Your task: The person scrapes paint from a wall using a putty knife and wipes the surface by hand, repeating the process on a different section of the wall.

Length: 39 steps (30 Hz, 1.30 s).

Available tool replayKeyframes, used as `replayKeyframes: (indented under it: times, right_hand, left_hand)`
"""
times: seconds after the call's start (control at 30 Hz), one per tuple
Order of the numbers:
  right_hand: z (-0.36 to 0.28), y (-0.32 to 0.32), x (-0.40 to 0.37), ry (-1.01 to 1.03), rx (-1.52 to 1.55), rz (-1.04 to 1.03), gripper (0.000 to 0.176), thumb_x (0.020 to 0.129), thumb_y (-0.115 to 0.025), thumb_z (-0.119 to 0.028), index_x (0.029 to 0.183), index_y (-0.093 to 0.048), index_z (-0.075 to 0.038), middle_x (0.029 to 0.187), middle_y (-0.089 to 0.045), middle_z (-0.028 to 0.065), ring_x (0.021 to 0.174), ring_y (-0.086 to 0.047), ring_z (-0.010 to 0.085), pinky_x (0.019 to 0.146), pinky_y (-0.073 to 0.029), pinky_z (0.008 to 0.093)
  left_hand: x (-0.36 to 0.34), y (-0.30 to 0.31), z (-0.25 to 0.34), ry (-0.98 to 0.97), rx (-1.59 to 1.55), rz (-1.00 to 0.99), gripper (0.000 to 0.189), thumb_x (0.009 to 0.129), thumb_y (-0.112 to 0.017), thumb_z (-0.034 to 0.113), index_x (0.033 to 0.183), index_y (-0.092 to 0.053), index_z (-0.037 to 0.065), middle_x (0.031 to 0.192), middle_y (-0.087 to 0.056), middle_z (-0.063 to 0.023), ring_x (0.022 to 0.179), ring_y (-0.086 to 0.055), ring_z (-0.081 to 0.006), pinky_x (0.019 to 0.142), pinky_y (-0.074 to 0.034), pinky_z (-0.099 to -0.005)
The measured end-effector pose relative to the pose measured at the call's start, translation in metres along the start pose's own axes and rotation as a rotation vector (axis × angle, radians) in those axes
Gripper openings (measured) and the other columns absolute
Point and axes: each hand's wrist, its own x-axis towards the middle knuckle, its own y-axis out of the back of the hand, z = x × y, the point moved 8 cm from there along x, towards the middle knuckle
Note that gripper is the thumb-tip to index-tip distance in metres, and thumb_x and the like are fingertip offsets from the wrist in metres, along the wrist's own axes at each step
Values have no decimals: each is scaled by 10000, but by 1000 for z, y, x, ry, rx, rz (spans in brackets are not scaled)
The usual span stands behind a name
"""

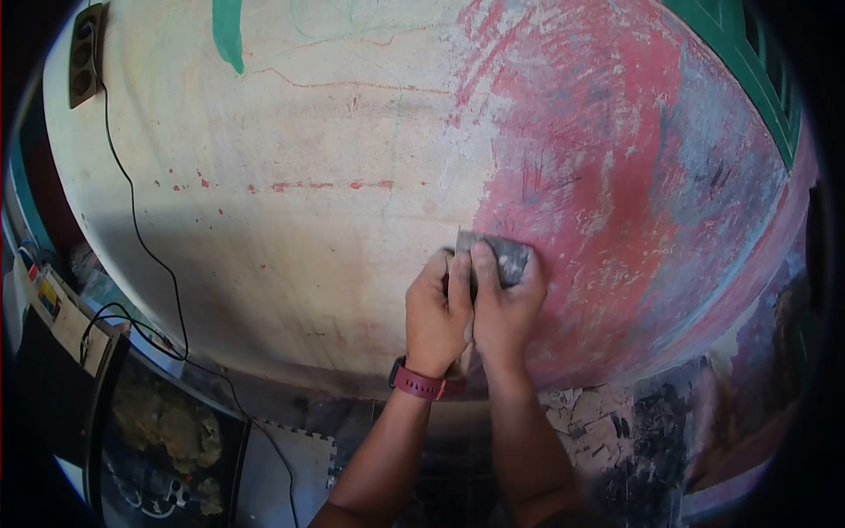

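Right hand (508,310): fingers held tight together, laid flat and pressing down on a grey sandpaper sheet (503,253); index fingertip on the sheet's left half, palm below it.
Left hand (437,314): fingers bunched and curled, tucked right against the right hand; fingertips at the sheet's lower left edge, pressing there. Thumb hidden, cannot tell where it sits.
Both hands: touching side by side, 2 forearms coming up from the bottom of the view.
Sandpaper sheet: small, dark grey, flat against the hull (290,255), only its upper part shows above the fingers. Sits just at the border where bare pale surface meets the red paint patch (607,185).
Hull: big rounded body filling most of the view, pale cream on the left, scuffed red with grey streaks on the right.
Wrist: red watch band (417,382) on the left wrist.
Green paint stripe (227,33): runs down from the top edge of the pale area, well apart from the hands.
Thin red line (330,185): broken, horizontal, across the pale part above the hands.
Black cable (134,207): hangs down the left side of the hull from a socket strip (86,53) at top left, trails toward the floor.
Floor: grey foam mat tile (295,458) at lower left of the arms; paint flakes and rubble (607,431) under the red side.
Green frame (748,66): slatted, top right, behind the hull.
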Motion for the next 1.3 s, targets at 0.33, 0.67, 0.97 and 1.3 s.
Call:
replayKeyframes:
  times: [0.33,0.67,0.97,1.3]
  right_hand:
    - [35,10,-32,-78,103,49,194,1035,-688,-160,1022,-679,33,897,-729,35,807,-639,75,701,-533,278]
    - [37,19,-28,-24,49,51,195,1038,-680,-162,1026,-697,32,887,-736,39,802,-627,66,711,-522,277]
    - [35,19,-19,-26,41,22,176,1025,-696,-143,1027,-701,33,878,-745,43,804,-644,75,728,-531,281]
    - [5,3,-6,67,-49,-7,200,1014,-713,-160,1029,-695,38,894,-754,63,801,-653,95,733,-538,300]
  left_hand:
    - [-15,3,-12,-60,56,54,270,1059,-581,190,872,-599,-4,659,-563,-217,537,-506,-302,555,-437,-416]
    - [-21,1,-10,-17,193,31,277,1052,-583,205,865,-594,1,707,-586,-263,592,-534,-439,572,-452,-456]
    - [-21,-5,-19,-31,114,67,293,1052,-589,204,847,-594,-6,690,-579,-241,566,-515,-342,581,-451,-424]
    - [5,2,2,-71,77,56,292,1058,-574,211,876,-598,-17,709,-581,-258,587,-541,-343,593,-459,-427]
